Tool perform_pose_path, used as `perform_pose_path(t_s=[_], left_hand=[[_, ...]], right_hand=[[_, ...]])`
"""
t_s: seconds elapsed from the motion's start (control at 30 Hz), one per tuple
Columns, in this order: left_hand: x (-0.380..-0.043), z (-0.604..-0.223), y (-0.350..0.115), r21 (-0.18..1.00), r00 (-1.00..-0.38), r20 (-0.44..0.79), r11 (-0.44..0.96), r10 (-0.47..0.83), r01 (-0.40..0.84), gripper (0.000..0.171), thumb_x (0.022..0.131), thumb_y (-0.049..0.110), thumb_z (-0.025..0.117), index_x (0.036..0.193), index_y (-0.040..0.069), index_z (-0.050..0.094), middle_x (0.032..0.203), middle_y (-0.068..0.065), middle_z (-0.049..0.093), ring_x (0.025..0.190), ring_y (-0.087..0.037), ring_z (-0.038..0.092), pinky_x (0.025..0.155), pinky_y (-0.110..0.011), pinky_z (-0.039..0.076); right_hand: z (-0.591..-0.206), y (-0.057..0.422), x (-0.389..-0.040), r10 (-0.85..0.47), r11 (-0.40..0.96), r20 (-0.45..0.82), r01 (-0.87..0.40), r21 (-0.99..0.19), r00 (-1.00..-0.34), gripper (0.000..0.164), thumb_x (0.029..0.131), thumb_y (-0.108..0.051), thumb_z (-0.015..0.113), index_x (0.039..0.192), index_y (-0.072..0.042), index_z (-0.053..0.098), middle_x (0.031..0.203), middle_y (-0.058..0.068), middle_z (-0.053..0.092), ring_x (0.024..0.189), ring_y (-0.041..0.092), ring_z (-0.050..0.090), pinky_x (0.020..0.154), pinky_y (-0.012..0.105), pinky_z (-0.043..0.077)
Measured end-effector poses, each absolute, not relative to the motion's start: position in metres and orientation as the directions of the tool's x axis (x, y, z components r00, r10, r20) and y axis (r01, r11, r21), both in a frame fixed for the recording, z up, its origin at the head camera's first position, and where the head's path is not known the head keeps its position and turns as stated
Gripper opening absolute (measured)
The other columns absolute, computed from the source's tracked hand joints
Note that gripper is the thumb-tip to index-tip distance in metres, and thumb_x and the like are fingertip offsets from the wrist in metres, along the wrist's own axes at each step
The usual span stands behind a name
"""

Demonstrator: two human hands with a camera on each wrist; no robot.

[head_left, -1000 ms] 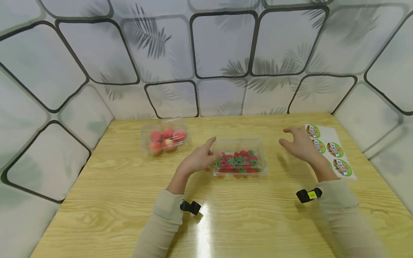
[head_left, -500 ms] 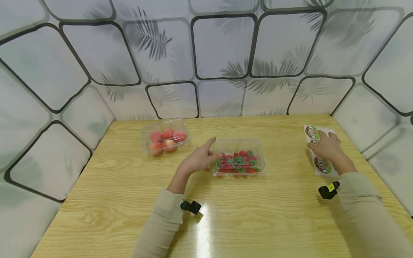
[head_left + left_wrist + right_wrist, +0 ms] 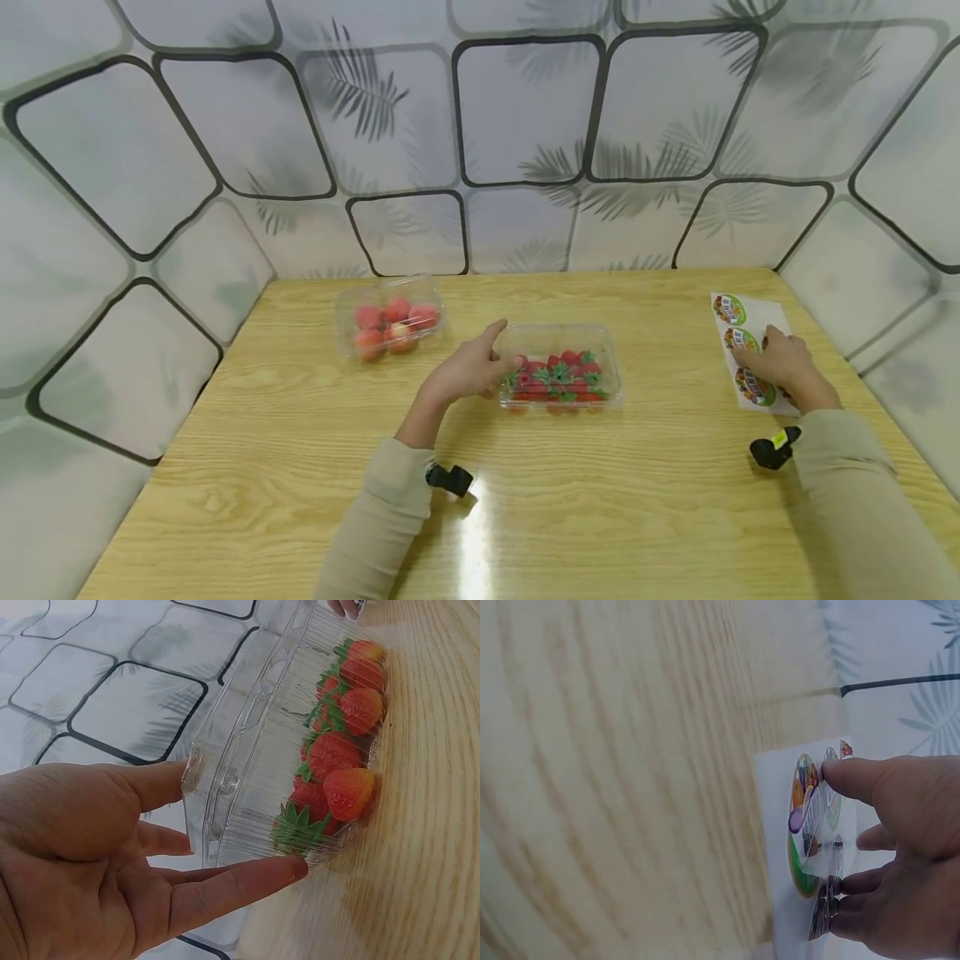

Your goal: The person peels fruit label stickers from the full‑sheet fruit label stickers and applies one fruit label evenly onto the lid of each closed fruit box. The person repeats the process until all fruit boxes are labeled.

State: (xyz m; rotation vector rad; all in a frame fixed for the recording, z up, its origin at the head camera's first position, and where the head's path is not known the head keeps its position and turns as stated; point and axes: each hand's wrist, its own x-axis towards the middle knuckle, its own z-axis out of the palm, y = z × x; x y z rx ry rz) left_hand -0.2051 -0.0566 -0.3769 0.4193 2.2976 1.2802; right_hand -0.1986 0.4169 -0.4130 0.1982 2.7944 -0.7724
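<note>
In the head view my left hand (image 3: 471,367) is at the left end of a clear plastic clamshell box (image 3: 558,342) of strawberries (image 3: 561,375). The left wrist view has its thumb and straight fingers touching the end of the box (image 3: 247,750), with the red berries (image 3: 335,755) inside. My right hand (image 3: 783,367) rests over a white sheet (image 3: 765,312) of round, colourful fruit stickers (image 3: 729,309). From the right wrist, the thumb touches the sheet beside a sticker (image 3: 802,825), with the fingertips lower down on it. Whether a sticker is lifted is unclear.
Another clear clamshell box (image 3: 352,310), holding several peaches (image 3: 400,335), stands at the back left of the wooden table (image 3: 600,500). Patterned white panels (image 3: 532,117) rise behind the table and at its sides.
My right hand has moved right from above the table onto the sticker sheet, then shifted slightly down over it. My left hand has stayed at the strawberry box.
</note>
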Motion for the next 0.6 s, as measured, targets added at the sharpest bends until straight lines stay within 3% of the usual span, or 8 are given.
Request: perform_pose_path(t_s=[0.13, 0.3, 0.43, 0.6], left_hand=[[-0.2058, -0.3793, -0.0565, 0.862, -0.841, -0.249, 0.507, 0.479, 0.033, 0.075, 0.103, 0.031, 0.055, 0.161, 0.020, 0.009, 0.123, -0.018, 0.062, 0.094, -0.028, 0.066, 0.071, -0.040, 0.059], [-0.2054, -0.3797, -0.0568, 0.865, -0.844, -0.252, 0.502, 0.474, 0.023, 0.075, 0.103, 0.030, 0.056, 0.161, 0.020, 0.010, 0.125, -0.020, 0.062, 0.100, -0.029, 0.065, 0.071, -0.040, 0.059], [-0.2059, -0.3796, -0.0564, 0.865, -0.844, -0.256, 0.501, 0.471, 0.016, 0.075, 0.103, 0.029, 0.056, 0.161, 0.020, 0.010, 0.128, -0.021, 0.060, 0.102, -0.031, 0.064, 0.072, -0.041, 0.059], [-0.2071, -0.3790, -0.0566, 0.867, -0.844, -0.253, 0.499, 0.472, 0.019, 0.075, 0.103, 0.030, 0.056, 0.161, 0.021, 0.010, 0.128, -0.021, 0.059, 0.100, -0.029, 0.065, 0.073, -0.042, 0.059]], right_hand=[[-0.4153, 0.4171, -0.1979, 0.101, 0.802, -0.252, 0.229, -0.552, -0.962, 0.094, 0.100, -0.035, 0.052, 0.142, 0.028, -0.003, 0.123, 0.055, 0.029, 0.074, 0.033, 0.062, 0.060, 0.039, 0.055], [-0.4165, 0.4164, -0.1975, 0.174, 0.773, -0.208, 0.264, -0.577, -0.963, 0.092, 0.094, -0.031, 0.065, 0.138, 0.031, 0.012, 0.102, 0.046, 0.044, 0.066, 0.032, 0.062, 0.055, 0.041, 0.055], [-0.4137, 0.4161, -0.1970, 0.194, 0.763, -0.211, 0.283, -0.582, -0.958, 0.070, 0.093, -0.031, 0.067, 0.114, 0.030, 0.037, 0.082, 0.031, 0.056, 0.060, 0.028, 0.063, 0.053, 0.041, 0.055], [-0.4090, 0.4136, -0.1964, 0.214, 0.793, -0.231, 0.307, -0.526, -0.949, 0.067, 0.094, -0.037, 0.065, 0.104, 0.025, 0.041, 0.074, 0.025, 0.056, 0.058, 0.027, 0.061, 0.051, 0.040, 0.052]])
